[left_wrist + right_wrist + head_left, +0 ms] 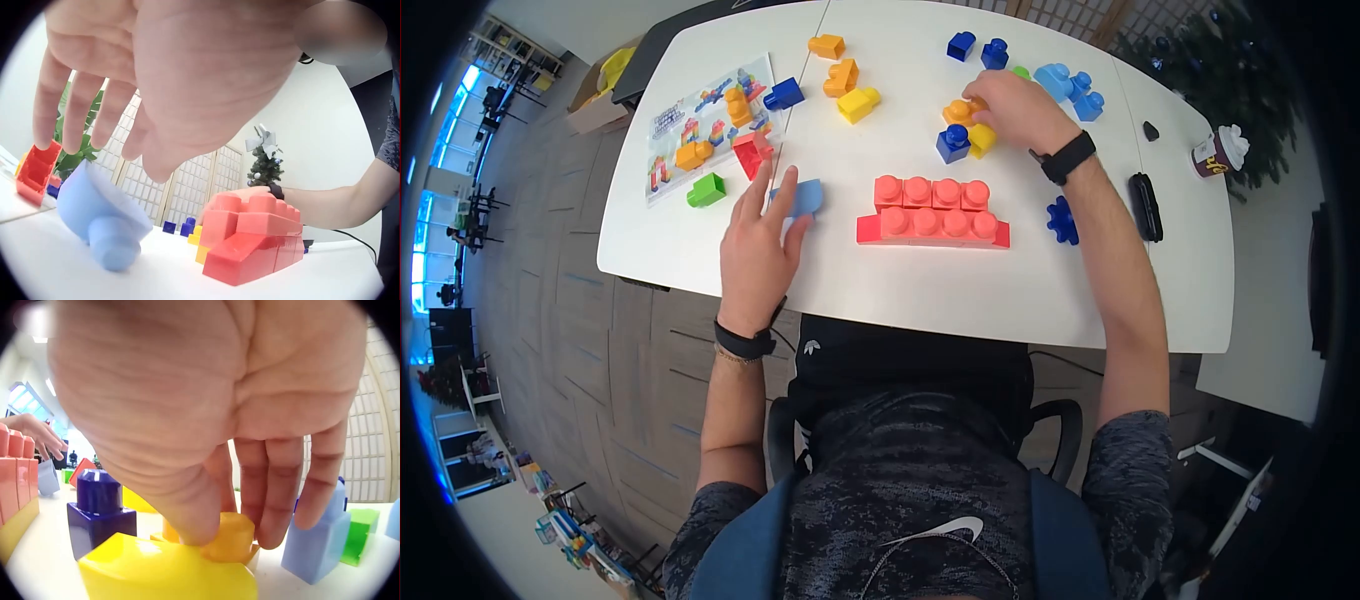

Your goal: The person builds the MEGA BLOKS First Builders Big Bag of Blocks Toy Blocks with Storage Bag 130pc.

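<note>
My right hand (1022, 112) reaches to the far side of the table and pinches an orange toy building block (956, 113) between thumb and fingers. Right in front of it are a yellow block (165, 569) and a dark blue block (100, 519); a light blue block (315, 544) stands beside the fingertips. My left hand (757, 245) is held with fingers stretched over a light blue curved block (103, 215), which lies tipped with its stud toward the camera. Close by its fingertips is a red block (750, 155). Between the hands sits a joined red block structure (940, 226) with studs up.
A picture sheet (690, 125) with orange blocks on it lies at the left, near a green block (707, 190). Orange, yellow and blue blocks are spread across the back. At the right are a black case (1145, 207) and a lidded cup (1220, 152).
</note>
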{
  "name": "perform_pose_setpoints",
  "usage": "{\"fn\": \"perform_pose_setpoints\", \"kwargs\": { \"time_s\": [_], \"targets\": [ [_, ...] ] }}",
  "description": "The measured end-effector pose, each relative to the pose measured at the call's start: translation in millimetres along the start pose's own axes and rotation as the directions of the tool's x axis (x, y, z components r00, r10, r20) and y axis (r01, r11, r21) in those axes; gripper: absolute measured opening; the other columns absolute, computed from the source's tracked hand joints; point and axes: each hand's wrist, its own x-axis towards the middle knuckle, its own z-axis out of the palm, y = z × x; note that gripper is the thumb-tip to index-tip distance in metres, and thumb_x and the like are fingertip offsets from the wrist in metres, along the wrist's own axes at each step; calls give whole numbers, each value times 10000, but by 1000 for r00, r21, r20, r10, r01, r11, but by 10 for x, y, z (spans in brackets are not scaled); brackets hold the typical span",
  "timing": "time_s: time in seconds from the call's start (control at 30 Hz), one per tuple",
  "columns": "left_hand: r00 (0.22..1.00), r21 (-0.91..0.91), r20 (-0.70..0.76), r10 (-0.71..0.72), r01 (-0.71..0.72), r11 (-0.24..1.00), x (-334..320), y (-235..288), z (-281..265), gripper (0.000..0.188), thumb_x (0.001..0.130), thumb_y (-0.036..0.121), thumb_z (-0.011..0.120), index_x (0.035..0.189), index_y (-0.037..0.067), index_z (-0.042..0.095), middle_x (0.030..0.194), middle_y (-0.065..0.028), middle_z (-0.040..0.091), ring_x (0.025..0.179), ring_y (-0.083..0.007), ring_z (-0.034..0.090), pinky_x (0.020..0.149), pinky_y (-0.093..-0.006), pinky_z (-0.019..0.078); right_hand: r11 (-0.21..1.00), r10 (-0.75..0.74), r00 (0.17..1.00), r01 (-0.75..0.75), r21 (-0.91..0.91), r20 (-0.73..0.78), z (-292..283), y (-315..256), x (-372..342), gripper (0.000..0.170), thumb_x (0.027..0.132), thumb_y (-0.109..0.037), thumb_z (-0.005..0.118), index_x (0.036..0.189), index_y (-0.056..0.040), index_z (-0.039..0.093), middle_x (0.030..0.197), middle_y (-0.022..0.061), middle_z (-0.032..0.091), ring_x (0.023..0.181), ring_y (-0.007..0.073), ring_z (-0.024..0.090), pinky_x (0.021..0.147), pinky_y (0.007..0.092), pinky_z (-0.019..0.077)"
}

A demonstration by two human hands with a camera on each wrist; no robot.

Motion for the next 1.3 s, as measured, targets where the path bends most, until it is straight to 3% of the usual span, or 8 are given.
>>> {"fn": "perform_pose_setpoints", "kwargs": {
  "time_s": [0.17, 0.27, 0.33, 0.4, 0.57, 0.93, 1.17, 1.3],
  "targets": [
    [995, -128, -71, 68, -77, 989, 290, 86, -147, 498, 941, 179, 813, 1417, 104, 685, 1279, -173, 745, 1089, -351, 739, 876, -403, 596, 996, 15, 994, -6, -85, 105, 28, 24, 135, 258, 898, -204, 781, 1074, -15, 781, 1023, 196, 763, 944, 379, 741, 851, 464, 604],
    [985, -200, -118, 126, -148, 969, 418, 307, -193, 505, 905, 226, 850, 1347, 33, 700, 1171, -167, 767, 997, -359, 750, 850, -414, 607, 989, 96, 993, -104, -110, -75, -97, -204, 71, 263, 905, -234, 766, 1022, 1, 777, 993, 207, 762, 902, 380, 740, 817, 462, 602],
    [982, -263, -134, 135, -167, 950, 491, 440, -220, 562, 881, 258, 875, 1354, 18, 690, 1185, -184, 759, 1010, -362, 746, 851, -412, 607, 982, 130, 956, -89, 164, -262, -370, -560, -128, 285, 901, -258, 772, 936, 24, 760, 888, 215, 750, 816, 382, 733, 757, 453, 594],
    [959, -387, -204, 198, -265, 883, 564, 494, -148, 774, 810, 345, 935, 1430, 0, 626, 1237, -229, 729, 1049, -371, 737, 865, -409, 607, 927, 147, 973, -73, 368, -179, -607, -961, -366, 328, 885, -291, 791, 876, 33, 743, 791, 216, 724, 737, 373, 721, 703, 440, 582],
    [921, -460, -147, 361, -387, 799, 600, 643, -19, 899, 792, 344, 937, 1525, 15, 535, 1276, -232, 709, 1073, -380, 727, 901, -413, 612, 957, 69, 991, -33, 290, -115, -675, -1433, -745, 405, 866, -379, 830, 826, 14, 742, 754, 197, 716, 703, 347, 723, 677, 427, 580],
    [902, -547, 69, 427, -324, 772, 599, 595, 144, 680, 819, 239, 910, 1405, 21, 643, 1237, -194, 709, 1067, -364, 717, 931, -405, 597, 973, 23, 1000, -22, 231, -2, -406, -1449, -814, 469, 822, -481, 870, 854, -28, 750, 796, 132, 730, 737, 316, 724, 689, 431, 575],
    [832, -620, 112, 543, -368, 693, 825, 385, 66, 795, 789, 303, 937, 1455, 13, 613, 1364, -217, 680, 1215, -382, 677, 1048, -423, 548, 945, 41, 999, -30, 324, -25, -359, -1331, -981, 490, 765, -373, 926, 1059, -42, 716, 1007, 114, 669, 1007, 306, 671, 842, 410, 566],
    [979, -542, 34, 201, -151, 827, 1404, -7, 221, 715, 887, 453, 850, 1404, -6, 664, 1311, -208, 722, 1174, -311, 719, 983, -434, 576, 953, 60, 994, -30, 302, -90, -433, -1240, -1084, 560, 739, -299, 950, 1169, -45, 697, 1136, 120, 629, 1118, 327, 632, 931, 412, 549]
  ]
}}
